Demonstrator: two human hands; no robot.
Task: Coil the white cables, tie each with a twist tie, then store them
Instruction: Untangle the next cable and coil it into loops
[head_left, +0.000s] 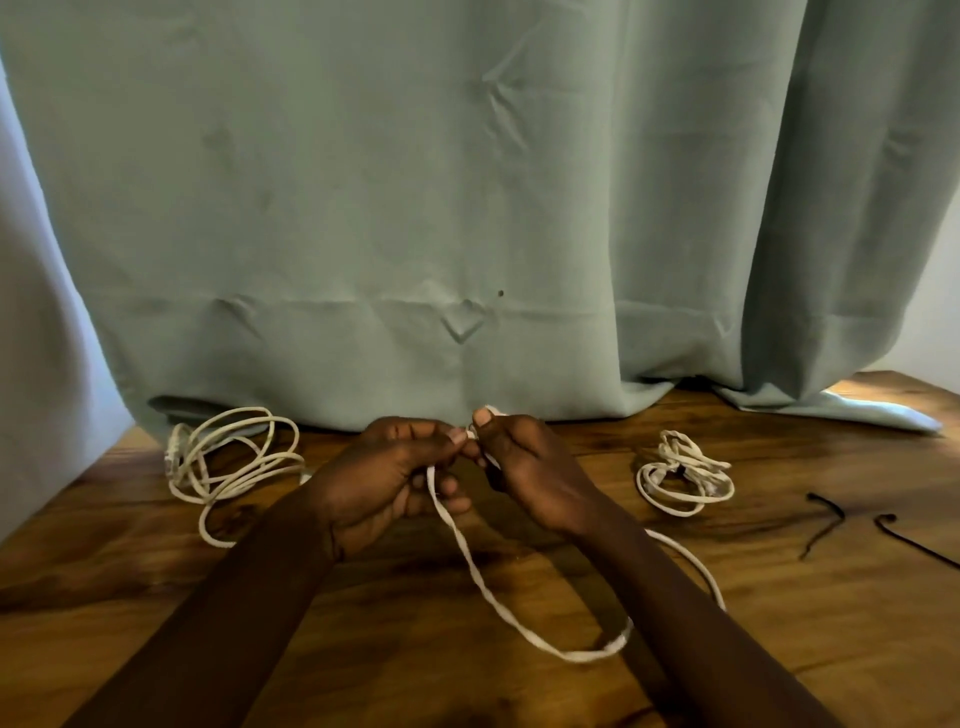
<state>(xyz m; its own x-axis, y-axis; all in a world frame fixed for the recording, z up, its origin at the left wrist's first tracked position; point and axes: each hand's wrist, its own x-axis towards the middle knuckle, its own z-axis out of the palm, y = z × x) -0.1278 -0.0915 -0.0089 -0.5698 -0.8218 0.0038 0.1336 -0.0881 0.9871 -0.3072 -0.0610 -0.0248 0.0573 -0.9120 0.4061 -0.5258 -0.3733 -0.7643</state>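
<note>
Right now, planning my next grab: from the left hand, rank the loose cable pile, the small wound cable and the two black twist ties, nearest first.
From the left hand:
1. loose cable pile, just to its left.
2. small wound cable, rightward, past the right hand.
3. bent black twist tie, farther right.
4. hooked black twist tie, by the right edge.

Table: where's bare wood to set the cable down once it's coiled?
Bare wood lies at the near left of the table, in front of the loose coil, and at the near right, in front of the twist ties. A narrower strip lies between the right hand and the small coil. The held cable loops across the middle.
</note>
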